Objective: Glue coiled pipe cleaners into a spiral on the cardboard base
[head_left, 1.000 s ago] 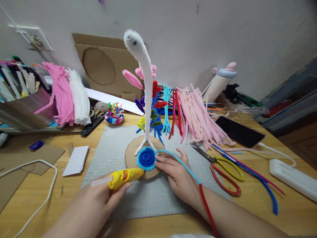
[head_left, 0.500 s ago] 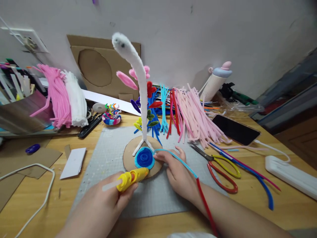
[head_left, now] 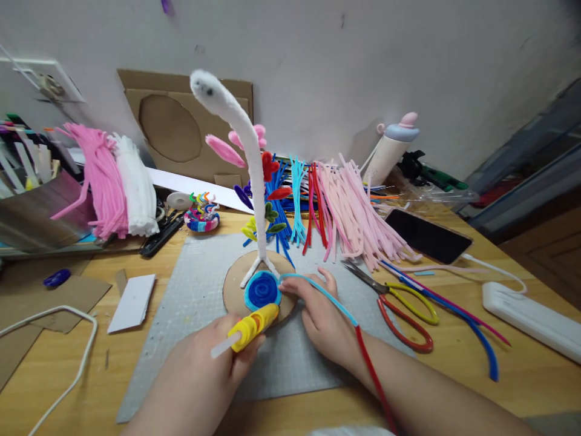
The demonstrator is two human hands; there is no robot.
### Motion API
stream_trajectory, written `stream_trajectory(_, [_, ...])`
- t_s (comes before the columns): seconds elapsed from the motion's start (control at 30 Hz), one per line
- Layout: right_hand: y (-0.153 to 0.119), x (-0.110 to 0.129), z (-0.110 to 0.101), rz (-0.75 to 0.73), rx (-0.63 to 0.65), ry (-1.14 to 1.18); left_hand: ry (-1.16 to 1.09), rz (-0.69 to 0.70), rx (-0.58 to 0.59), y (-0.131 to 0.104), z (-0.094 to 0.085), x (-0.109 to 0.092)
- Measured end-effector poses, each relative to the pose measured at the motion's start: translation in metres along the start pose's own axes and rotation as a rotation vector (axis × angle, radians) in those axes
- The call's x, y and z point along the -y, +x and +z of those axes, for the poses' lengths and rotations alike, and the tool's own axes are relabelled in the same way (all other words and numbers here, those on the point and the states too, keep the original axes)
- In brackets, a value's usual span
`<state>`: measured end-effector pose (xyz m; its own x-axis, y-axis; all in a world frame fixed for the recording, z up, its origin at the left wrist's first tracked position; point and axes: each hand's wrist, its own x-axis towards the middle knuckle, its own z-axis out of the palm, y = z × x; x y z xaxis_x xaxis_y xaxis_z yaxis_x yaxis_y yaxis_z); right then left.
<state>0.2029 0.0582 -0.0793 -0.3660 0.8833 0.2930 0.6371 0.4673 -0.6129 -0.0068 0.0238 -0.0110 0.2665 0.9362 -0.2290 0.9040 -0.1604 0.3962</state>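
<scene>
My left hand (head_left: 213,357) is wrapped round a yellow glue gun (head_left: 254,327), whose tip is by the lower right edge of a blue coil (head_left: 263,289) with a light-blue rim. The coil lies on a round cardboard disc (head_left: 233,284). My right hand (head_left: 324,312) pinches a light-blue pipe cleaner (head_left: 333,300) at the coil's right side; a red length (head_left: 372,369) continues from it over the forearm. A tall white fuzzy stem (head_left: 256,181) with forked feet stands on the disc, bearing coloured petals.
Scissors (head_left: 406,312), loose pipe cleaners (head_left: 472,324) and a phone (head_left: 426,237) lie on the right. Pipe-cleaner bundles (head_left: 349,212) are behind the grey mat (head_left: 181,339). A power strip (head_left: 531,318) is far right, a white cable (head_left: 86,351) left.
The glue gun in my left hand has moved to the right along the coil's lower edge. My right hand holds nearly the same place. The view has shifted slightly.
</scene>
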Motion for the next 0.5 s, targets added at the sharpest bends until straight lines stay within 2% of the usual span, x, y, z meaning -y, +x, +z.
stream_trajectory(0.5, [0.001, 0.002, -0.002, 0.021, 0.017, 0.026, 0.008, -0.005, 0.078, 0.007, -0.01, -0.012])
